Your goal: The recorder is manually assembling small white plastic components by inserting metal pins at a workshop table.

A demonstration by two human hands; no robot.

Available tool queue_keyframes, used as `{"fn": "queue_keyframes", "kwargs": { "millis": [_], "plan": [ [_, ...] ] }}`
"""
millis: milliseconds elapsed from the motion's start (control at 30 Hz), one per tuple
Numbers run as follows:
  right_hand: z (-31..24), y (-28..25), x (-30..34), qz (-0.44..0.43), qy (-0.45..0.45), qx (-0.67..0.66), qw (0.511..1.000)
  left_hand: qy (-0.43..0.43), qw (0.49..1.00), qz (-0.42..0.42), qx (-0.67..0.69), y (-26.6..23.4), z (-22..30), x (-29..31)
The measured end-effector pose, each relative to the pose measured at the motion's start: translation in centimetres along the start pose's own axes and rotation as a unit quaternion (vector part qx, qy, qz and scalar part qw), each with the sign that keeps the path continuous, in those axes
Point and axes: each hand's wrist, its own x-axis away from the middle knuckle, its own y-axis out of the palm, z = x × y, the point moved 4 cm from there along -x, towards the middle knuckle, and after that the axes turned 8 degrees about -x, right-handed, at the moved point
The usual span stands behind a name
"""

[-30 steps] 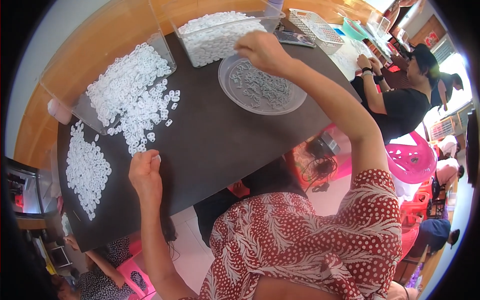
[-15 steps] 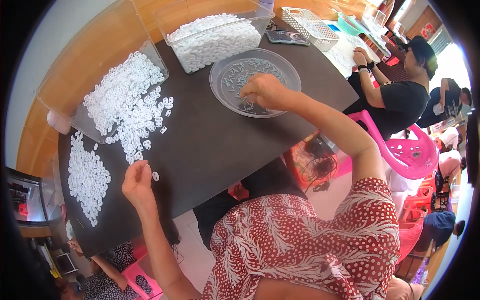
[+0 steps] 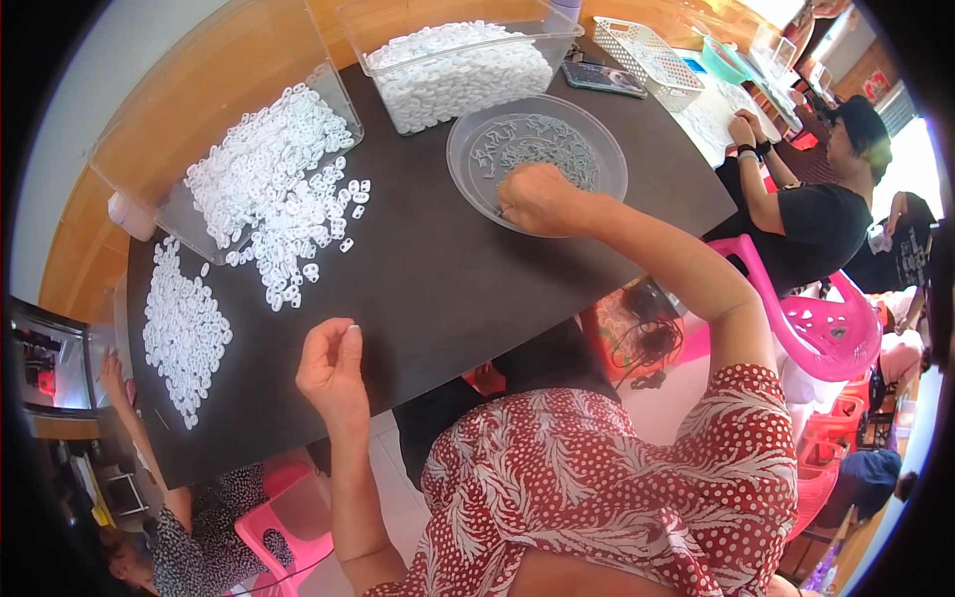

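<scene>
My left hand [image 3: 336, 366] is held over the near left part of the dark table, thumb pressed to curled fingers; whatever they hold is hidden. My right hand [image 3: 542, 197] reaches over the near rim of a round clear tray [image 3: 609, 199], fingers bunched downward and mostly out of sight. Small grey metal-looking pieces [image 3: 552, 149] lie scattered in that tray, too small to name. Up and left of my left hand, a loose heap of small white oval plastic pieces with holes [image 3: 284, 244] spills from a tipped clear bin [image 3: 129, 184].
A second white pile [image 3: 184, 333] lies at the table's left. Behind stand a full clear bin [image 3: 458, 80], a phone [image 3: 604, 79] and a white basket [image 3: 652, 65]. A co-worker [image 3: 821, 214] sits right, near a pink chair [image 3: 826, 328]; another person [image 3: 214, 537] is at lower left.
My left hand has drawn right, away from the white heap; the single white piece beside it no longer shows on the table. My right hand has lowered toward the tray's near rim.
</scene>
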Motion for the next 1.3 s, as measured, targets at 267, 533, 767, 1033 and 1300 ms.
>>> {"fn": "queue_keyframes", "kwargs": {
  "millis": [267,533,767,1033,1300],
  "plan": [
    [0.1,-0.6,0.4,0.084,-0.015,-0.062,0.994,-0.030,0.992,-0.024,0.118,1.7,1.0,0.9],
    [-0.4,-2.6,0.5,0.140,0.054,-0.214,0.965,-0.056,0.988,-0.022,0.142,2.1,1.2,1.6],
    [-0.6,-2.3,0.3,0.096,0.021,-0.184,0.978,-0.073,0.983,-0.023,0.167,2.4,1.3,2.0],
    [-0.3,-2.3,-0.1,0.153,0.062,-0.320,0.933,-0.076,0.979,-0.019,0.190,2.5,0.9,2.4],
    [1.1,-1.9,0.4,0.135,0.175,-0.417,0.882,-0.083,0.974,-0.026,0.212,2.6,0.7,2.3]
  ]
}}
